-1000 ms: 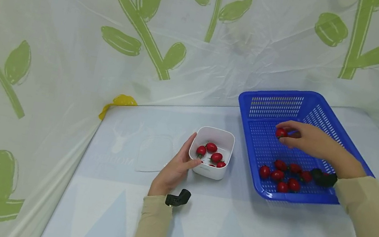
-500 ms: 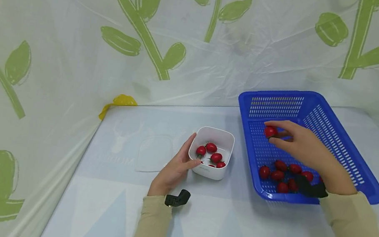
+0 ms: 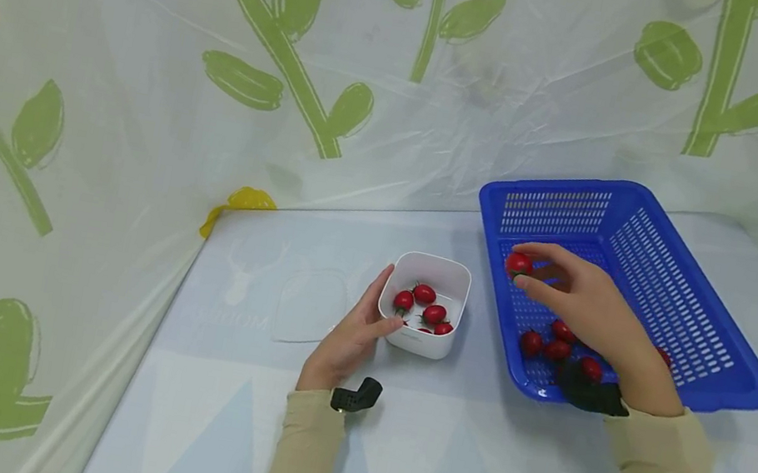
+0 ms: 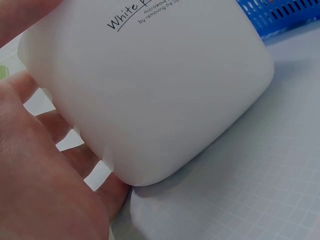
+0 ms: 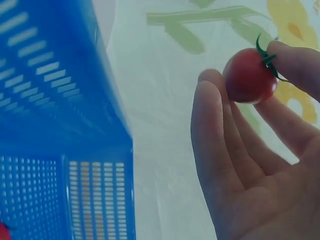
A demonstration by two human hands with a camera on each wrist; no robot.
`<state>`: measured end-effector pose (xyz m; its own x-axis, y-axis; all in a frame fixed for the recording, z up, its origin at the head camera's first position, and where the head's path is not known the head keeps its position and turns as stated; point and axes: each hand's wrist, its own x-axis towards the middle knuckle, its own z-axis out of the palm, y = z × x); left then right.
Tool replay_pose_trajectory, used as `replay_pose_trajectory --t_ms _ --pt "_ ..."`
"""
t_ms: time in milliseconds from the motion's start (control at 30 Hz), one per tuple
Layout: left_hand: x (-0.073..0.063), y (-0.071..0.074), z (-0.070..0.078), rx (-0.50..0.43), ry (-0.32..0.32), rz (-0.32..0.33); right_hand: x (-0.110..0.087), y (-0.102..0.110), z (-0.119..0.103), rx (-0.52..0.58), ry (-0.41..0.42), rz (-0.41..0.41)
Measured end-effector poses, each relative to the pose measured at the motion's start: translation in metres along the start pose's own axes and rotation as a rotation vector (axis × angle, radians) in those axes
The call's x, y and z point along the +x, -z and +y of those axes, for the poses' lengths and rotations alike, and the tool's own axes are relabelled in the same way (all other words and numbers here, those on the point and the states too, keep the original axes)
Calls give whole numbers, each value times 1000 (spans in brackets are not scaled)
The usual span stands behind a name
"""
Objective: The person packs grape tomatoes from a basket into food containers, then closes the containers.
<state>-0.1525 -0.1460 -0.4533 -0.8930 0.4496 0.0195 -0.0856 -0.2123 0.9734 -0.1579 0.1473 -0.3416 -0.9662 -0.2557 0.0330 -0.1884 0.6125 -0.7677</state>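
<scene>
My right hand (image 3: 584,302) pinches a cherry tomato (image 5: 250,75) with a green stem between thumb and fingertips. In the head view it is over the left side of the blue basket (image 3: 713,329). My left hand (image 3: 349,337) grips the left side of a small white square container (image 3: 421,344), thumb at its near rim and fingers along its side. Several cherry tomatoes (image 3: 435,314) lie inside that container. More tomatoes (image 3: 557,350) sit in the near part of the basket, partly hidden by my right wrist. The left wrist view shows the container's wall (image 4: 160,90) with printed lettering.
A clear flat lid (image 3: 311,306) lies on the table left of the container. The basket's raised rim (image 3: 498,317) stands just right of the container. Behind the table (image 3: 433,449) hangs a white sheet (image 3: 144,102) with a plant print.
My right hand has moved left across the basket with the pinched tomato, from its middle to its left side. My left hand and the white container stay put.
</scene>
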Motion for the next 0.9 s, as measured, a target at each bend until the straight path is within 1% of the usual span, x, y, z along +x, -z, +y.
replay_pose_trajectory --t_ms 333,433,533,633,733,833,900 --pt "-1 1 1 6 -1 2 -4 -19 -7 148 11 89" --pt "-1 0 1 8 4 7 -4 -26 -9 166 38 125" --pt "-1 0 0 9 4 10 -2 -33 -13 173 81 161" --pt "-1 -1 -1 -1 1 16 0 -38 -16 185 99 193" --pt "1 1 -6 -8 -2 31 0 -43 -20 220 84 204" --pt "0 0 -5 3 11 37 -1 -49 -22 265 69 205" --pt "0 -1 -4 16 11 28 -1 -52 -22 285 63 195"
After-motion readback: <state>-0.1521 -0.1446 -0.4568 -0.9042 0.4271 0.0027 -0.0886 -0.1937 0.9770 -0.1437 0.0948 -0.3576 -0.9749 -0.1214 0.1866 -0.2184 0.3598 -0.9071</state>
